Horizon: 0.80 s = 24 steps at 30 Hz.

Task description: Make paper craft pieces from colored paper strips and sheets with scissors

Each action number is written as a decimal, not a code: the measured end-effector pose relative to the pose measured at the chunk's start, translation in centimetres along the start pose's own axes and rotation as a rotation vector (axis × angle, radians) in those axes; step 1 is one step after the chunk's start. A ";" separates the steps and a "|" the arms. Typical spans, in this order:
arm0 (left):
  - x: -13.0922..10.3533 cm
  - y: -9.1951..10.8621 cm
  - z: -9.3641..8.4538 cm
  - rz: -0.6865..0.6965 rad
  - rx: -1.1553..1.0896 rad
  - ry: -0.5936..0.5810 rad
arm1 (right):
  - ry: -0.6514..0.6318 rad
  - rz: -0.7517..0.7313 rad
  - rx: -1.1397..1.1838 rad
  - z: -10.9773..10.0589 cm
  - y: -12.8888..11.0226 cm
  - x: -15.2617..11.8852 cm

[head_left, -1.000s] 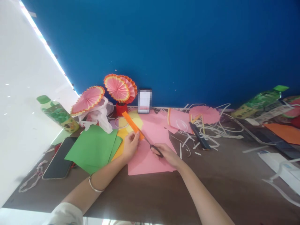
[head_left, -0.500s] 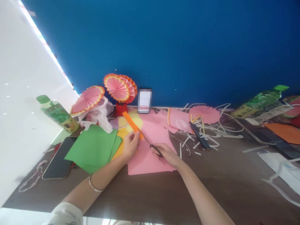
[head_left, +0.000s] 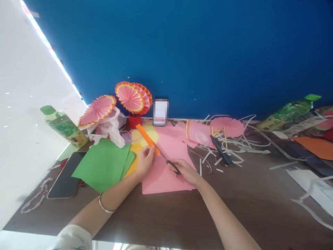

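My left hand (head_left: 145, 160) pinches the lower end of an orange paper strip (head_left: 144, 134). Fingers of my right hand (head_left: 184, 171) are closed round the dark handles of a pair of scissors (head_left: 173, 166). The blades point up and left and meet the strip just beyond my left fingertips; whether they are parted I cannot tell. Both hands are over a pink paper sheet (head_left: 163, 184). Yellow paper (head_left: 131, 170) shows by my left wrist, and green sheets (head_left: 104, 163) lie left of it.
Behind stand pleated paper flowers (head_left: 130, 97) in a red pot (head_left: 135, 121) and a propped phone (head_left: 160, 111). To the right are paper scraps (head_left: 241, 146) and a dark cutter-like tool (head_left: 221, 151). Drink bottles (head_left: 63, 125) are at both sides; another phone (head_left: 65, 177) lies left.
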<state>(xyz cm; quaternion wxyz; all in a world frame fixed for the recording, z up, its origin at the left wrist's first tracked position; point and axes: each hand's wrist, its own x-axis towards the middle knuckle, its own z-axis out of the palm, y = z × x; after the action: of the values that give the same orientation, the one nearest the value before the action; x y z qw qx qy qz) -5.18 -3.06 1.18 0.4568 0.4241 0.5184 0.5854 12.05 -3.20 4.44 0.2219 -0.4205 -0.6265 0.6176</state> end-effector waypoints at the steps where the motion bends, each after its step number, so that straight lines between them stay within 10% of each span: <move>1: 0.0 0.0 0.0 -0.004 -0.001 0.000 | -0.001 0.002 -0.005 0.0 0.1 0.0; 24: 0.4 0.3 -0.3 0.003 -0.166 -0.010 | -0.026 0.025 0.062 -0.4 0.6 0.0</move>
<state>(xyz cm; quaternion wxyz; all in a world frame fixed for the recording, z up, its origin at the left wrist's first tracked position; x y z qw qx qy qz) -5.59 -2.73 1.50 0.4921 0.3886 0.4650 0.6249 12.53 -3.05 3.94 0.2188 -0.4133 -0.6046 0.6449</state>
